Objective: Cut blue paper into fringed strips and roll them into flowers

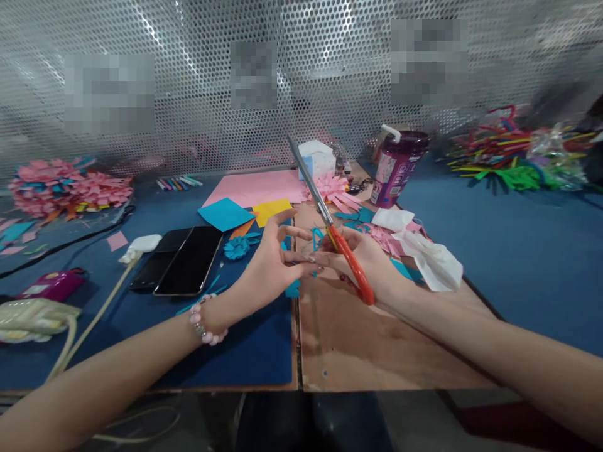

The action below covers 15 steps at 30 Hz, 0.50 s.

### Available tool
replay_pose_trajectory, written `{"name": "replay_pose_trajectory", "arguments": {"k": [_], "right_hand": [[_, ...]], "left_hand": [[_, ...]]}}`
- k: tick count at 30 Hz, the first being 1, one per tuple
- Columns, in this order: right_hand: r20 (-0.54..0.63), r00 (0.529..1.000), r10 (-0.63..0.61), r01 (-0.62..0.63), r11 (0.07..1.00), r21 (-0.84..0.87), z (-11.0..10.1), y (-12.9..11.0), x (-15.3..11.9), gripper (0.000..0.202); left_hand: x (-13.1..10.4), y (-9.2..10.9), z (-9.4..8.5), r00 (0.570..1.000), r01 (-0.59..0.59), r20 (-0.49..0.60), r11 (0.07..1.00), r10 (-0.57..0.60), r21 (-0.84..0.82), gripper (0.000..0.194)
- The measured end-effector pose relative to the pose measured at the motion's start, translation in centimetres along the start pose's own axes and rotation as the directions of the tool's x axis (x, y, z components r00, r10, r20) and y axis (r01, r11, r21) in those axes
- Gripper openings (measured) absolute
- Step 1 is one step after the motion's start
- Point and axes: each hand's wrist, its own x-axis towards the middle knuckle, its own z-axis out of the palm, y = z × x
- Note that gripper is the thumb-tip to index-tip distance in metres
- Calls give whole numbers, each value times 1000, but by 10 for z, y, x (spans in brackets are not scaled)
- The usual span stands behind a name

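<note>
My right hand [360, 260] has its fingers closed around the red-handled scissors [346, 251], whose blades point up and away to the left. My left hand [277, 257], with a pink bead bracelet [200, 323] at its wrist, has its thumb and fingertips pressed together beside the right fingertips. What those left fingertips hold, if anything, is too small to make out. A thin blue paper piece [316, 237] shows just behind the meeting fingers. Left of my left hand lies a blue paper flower [239, 247].
Blue [226, 215], yellow [272, 211] and pink [257, 187] paper lie behind my hands. Two phones [188, 260] and a cable [101, 317] are at left. A purple cup [398, 169], crumpled tissue [436, 260] and paper scraps stand or lie at right. Perforated metal rises behind.
</note>
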Motion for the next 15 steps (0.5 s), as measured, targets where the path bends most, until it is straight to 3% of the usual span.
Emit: {"name": "replay_pose_trajectory", "arguments": {"k": [4, 12, 15], "right_hand": [[-29, 999, -36, 36, 999, -9, 1, 2, 0, 40], [-75, 990, -122, 117, 991, -67, -4, 6, 4, 34], [-88, 988, -126, 118, 989, -91, -4, 6, 4, 32]], "left_hand": [[3, -4, -2, 1000, 14, 20, 999, -13, -44, 73], [5, -1, -5, 988, 137, 66, 989, -140, 46, 22], [5, 2, -6, 981, 157, 103, 984, -166, 87, 19]]}}
